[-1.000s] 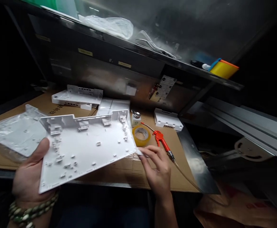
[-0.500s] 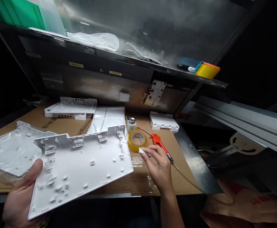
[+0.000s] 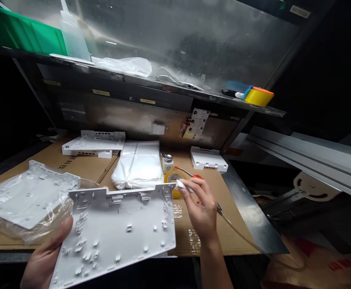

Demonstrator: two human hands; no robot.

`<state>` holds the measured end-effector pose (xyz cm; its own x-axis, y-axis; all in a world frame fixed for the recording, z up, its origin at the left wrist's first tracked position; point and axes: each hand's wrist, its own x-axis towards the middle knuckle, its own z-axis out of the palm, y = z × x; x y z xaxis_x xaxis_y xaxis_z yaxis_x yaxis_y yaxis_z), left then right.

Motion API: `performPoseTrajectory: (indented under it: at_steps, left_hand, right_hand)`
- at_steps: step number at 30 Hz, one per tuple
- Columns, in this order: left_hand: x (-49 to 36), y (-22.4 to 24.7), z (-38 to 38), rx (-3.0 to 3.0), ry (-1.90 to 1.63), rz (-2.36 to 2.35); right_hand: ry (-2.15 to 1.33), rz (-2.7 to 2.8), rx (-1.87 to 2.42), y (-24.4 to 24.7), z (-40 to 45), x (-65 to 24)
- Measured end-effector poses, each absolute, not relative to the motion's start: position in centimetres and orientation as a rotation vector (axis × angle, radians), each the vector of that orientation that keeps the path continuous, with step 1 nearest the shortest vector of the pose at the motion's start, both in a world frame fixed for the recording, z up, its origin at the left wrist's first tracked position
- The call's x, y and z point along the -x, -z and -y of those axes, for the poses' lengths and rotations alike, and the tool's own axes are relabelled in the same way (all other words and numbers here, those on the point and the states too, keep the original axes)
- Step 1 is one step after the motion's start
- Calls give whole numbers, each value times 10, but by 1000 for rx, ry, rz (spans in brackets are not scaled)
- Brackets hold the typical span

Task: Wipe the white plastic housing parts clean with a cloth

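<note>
A white plastic housing [image 3: 115, 233] is tilted over the front of the cardboard-covered bench, its inner side with small clips facing up. My left hand [image 3: 50, 255] grips its left edge, thumb on top. My right hand [image 3: 201, 202] pinches a small white wad [image 3: 180, 184] between thumb and fingertips, right at the housing's upper right corner. Behind that hand lie a roll of yellow tape [image 3: 169, 176] and a red air gun [image 3: 197, 176], both partly hidden. A white bottle with a metal top [image 3: 167, 163] stands behind the tape.
A bagged white housing [image 3: 27, 196] lies at left, stacked housings [image 3: 94, 142] at back left. Clear plastic bags [image 3: 139, 164] lie mid-bench; another white housing [image 3: 208, 158] sits at back right. A metal shelf [image 3: 127, 76] crosses above. The air hose [image 3: 238, 228] runs off right.
The housing in my left hand has shifted right and down in view, uncovering more of the plastic bags. The wad in my right hand is now at its corner. The view has tilted up a little.
</note>
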<state>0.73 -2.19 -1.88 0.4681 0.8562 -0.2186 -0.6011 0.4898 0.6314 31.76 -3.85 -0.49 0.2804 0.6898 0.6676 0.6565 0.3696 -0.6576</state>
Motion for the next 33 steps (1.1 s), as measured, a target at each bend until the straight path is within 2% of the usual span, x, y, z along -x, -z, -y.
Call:
performPoseTrajectory:
  at_steps: [7, 17, 33]
  left_hand:
    - [-17, 30, 31, -310, -1001, -433]
    - [-88, -18, 56, -413, -1138, -580]
    - [-124, -24, 65, -823, -1256, -686]
  right_hand:
    - [15, 1366, 1417, 18, 30, -331]
    - [80, 1566, 984, -49, 53, -234]
    - [357, 1483, 1146, -53, 59, -252]
